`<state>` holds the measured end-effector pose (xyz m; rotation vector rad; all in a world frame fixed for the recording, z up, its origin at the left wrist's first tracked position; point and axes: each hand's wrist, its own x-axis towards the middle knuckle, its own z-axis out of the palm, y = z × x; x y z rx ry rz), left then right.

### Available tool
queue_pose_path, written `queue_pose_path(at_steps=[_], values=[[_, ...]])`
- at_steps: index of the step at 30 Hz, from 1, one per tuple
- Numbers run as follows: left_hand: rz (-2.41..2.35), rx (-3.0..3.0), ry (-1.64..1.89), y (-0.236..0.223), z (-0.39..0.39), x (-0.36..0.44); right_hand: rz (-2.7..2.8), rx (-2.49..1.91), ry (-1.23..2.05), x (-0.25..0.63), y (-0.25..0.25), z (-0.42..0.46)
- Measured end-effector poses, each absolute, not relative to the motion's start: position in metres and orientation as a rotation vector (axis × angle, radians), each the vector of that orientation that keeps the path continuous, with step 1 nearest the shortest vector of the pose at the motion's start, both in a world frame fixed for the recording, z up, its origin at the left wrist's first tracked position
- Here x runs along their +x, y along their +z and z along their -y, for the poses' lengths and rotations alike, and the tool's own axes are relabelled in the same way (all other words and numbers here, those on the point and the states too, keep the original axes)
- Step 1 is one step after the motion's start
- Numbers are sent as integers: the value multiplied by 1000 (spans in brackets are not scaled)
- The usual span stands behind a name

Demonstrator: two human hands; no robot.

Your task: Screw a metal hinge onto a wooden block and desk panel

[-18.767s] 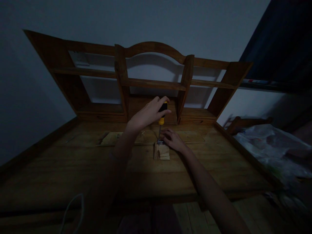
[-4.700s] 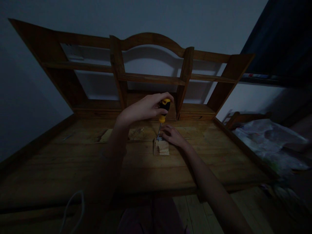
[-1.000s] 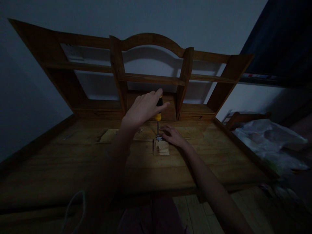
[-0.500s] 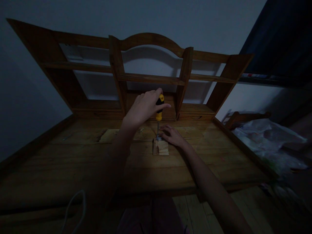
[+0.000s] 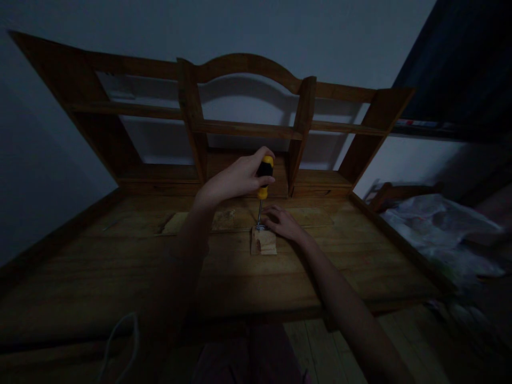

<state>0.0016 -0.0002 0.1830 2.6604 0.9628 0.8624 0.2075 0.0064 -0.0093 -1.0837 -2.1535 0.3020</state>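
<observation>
A screwdriver [image 5: 262,192] with a yellow and black handle stands almost upright, slightly tilted, near the middle of the desk. My left hand [image 5: 234,177] is closed round its handle from above, thumb on the near side. The thin shaft runs down to a small shiny metal piece [image 5: 261,228], which lies at the far end of a small wooden block [image 5: 267,245] with a torn, pale top. My right hand [image 5: 285,223] rests low beside the shaft, its fingers bent and its thumb at the metal piece. The screwdriver's tip is too small to make out.
A long thin board [image 5: 314,216] with splintered patches lies across the desk [image 5: 240,277] behind the block. A wooden shelf unit [image 5: 248,129] rises at the back. To the right is a clear plastic bag [image 5: 436,224]. A white cable [image 5: 110,341] loops at lower left.
My left hand has turned on the screwdriver handle, wrist lower and thumb drawn back against the handle. The screwdriver leans a little further right. My right hand and the block keep their place.
</observation>
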Motion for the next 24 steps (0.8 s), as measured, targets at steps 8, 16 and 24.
queue_pose_path(at_steps=[8, 16, 24], values=[[-979, 2652, 940, 183, -3, -2, 2144, -1069, 301, 207, -10, -7], [-1019, 2624, 1013, 186, -3, -9, 2003, -1037, 484, 202, 1, 0], [-1069, 2590, 1180, 193, -4, -23, 1911, -995, 744, 198, 3, 2]])
